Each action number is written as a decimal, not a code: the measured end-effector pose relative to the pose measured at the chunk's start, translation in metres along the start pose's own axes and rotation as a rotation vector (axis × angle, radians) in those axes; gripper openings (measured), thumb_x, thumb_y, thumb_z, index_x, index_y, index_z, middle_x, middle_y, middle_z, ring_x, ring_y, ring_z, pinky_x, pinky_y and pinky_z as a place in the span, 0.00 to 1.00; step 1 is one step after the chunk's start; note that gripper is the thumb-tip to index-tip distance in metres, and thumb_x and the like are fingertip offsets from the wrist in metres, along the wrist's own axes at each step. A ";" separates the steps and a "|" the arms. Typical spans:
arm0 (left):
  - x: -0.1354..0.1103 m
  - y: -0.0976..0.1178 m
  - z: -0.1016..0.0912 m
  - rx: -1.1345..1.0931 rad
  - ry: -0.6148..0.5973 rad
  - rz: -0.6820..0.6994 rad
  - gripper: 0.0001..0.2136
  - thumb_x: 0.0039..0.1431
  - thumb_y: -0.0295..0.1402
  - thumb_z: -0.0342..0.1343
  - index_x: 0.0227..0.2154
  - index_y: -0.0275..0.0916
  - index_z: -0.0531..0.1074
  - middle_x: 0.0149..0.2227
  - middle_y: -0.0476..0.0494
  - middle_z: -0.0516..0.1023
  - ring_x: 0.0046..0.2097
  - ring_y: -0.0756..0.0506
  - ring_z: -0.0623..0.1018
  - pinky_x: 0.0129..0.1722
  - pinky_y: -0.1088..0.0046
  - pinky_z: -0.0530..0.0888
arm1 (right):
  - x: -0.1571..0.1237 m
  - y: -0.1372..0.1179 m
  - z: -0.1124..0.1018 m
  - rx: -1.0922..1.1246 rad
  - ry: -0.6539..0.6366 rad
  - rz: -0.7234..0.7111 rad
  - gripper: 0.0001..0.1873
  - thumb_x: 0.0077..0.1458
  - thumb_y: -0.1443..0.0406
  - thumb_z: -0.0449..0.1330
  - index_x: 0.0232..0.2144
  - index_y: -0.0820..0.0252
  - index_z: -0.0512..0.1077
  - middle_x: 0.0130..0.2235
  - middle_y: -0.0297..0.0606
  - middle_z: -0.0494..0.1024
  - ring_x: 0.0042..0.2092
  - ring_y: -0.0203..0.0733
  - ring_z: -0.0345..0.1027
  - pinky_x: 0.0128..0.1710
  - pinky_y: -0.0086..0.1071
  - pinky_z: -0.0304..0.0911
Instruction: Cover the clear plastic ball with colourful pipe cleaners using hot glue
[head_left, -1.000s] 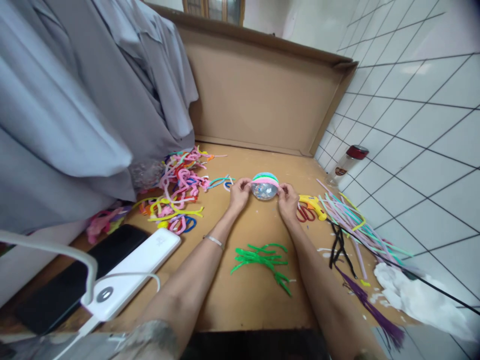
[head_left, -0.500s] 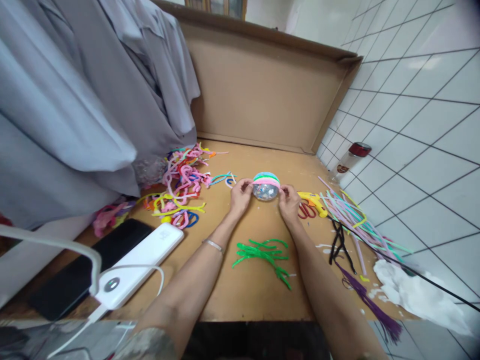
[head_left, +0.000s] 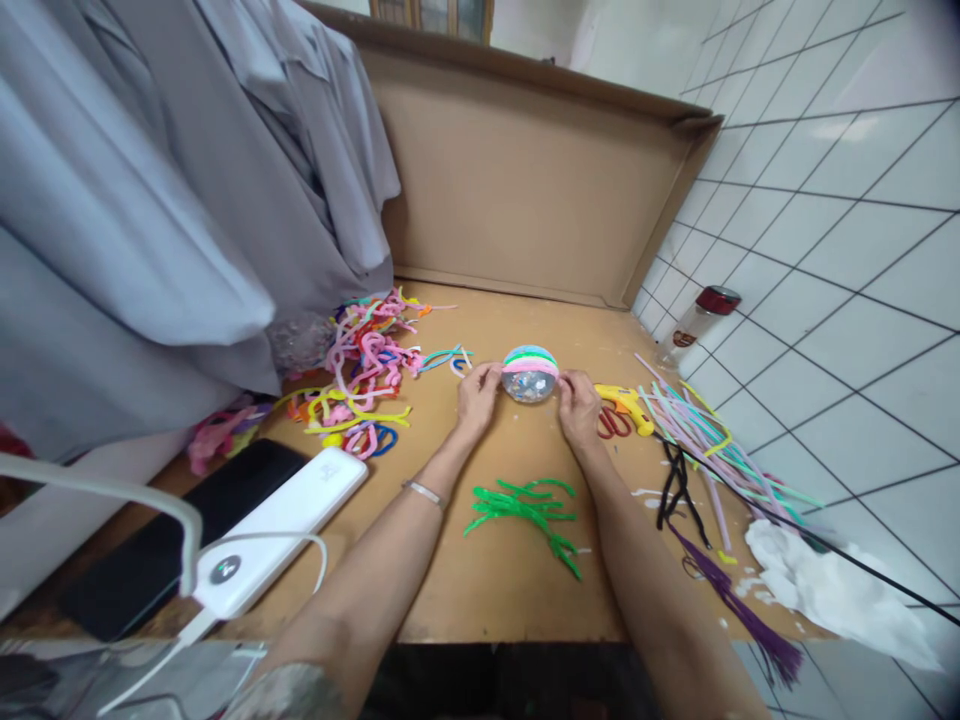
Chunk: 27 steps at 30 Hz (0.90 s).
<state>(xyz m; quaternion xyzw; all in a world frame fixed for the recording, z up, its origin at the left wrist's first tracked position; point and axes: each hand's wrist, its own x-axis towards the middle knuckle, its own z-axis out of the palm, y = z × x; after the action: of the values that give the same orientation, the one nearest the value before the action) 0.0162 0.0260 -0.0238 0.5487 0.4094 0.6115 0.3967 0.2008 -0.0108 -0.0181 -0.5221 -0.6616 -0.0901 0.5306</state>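
Pipe cleaners (head_left: 525, 510), green, lie untouched low centre on the counter (head_left: 480, 590). Beyond them, left hand (head_left: 478, 398) and right hand (head_left: 577, 408) have barely shifted. Fingers (head_left: 491, 373) still pinch either side of the glittery ball (head_left: 530, 378) at mid-frame, resting on the counter. Banding work ongoing, no release.

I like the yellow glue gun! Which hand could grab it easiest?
Probably the right hand: the glue gun lies just beside it, while the left hand is across the sparkly ball both hands hold.
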 end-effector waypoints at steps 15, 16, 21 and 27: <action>0.003 -0.002 0.000 -0.110 -0.045 -0.090 0.06 0.53 0.35 0.58 0.26 0.37 0.71 0.29 0.48 0.77 0.33 0.49 0.75 0.40 0.73 0.71 | 0.010 0.014 -0.005 0.453 -0.100 0.434 0.17 0.53 0.51 0.58 0.32 0.58 0.74 0.32 0.38 0.78 0.35 0.43 0.71 0.40 0.38 0.67; 0.003 -0.003 0.000 -0.109 -0.047 -0.088 0.06 0.53 0.35 0.58 0.26 0.37 0.71 0.28 0.48 0.76 0.33 0.49 0.74 0.40 0.73 0.71 | 0.011 0.013 -0.007 0.445 -0.115 0.413 0.18 0.54 0.50 0.57 0.31 0.58 0.74 0.32 0.37 0.78 0.35 0.42 0.71 0.41 0.38 0.67; 0.003 -0.003 -0.001 -0.078 -0.049 -0.086 0.07 0.53 0.36 0.59 0.26 0.38 0.70 0.26 0.50 0.74 0.31 0.50 0.73 0.39 0.73 0.70 | 0.012 0.009 -0.014 0.324 -0.163 0.330 0.17 0.57 0.52 0.53 0.28 0.58 0.72 0.29 0.36 0.74 0.34 0.42 0.68 0.39 0.36 0.64; 0.003 -0.005 -0.002 -0.074 -0.079 -0.101 0.11 0.51 0.40 0.60 0.24 0.38 0.69 0.23 0.52 0.71 0.29 0.51 0.70 0.35 0.74 0.68 | 0.013 0.007 -0.015 0.265 -0.129 0.336 0.15 0.57 0.53 0.52 0.28 0.56 0.68 0.31 0.36 0.75 0.36 0.43 0.68 0.40 0.37 0.64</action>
<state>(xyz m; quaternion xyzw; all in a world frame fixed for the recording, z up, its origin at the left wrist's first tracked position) 0.0141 0.0306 -0.0279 0.5361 0.3975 0.5834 0.4629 0.2168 -0.0103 -0.0047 -0.5553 -0.6040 0.1209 0.5587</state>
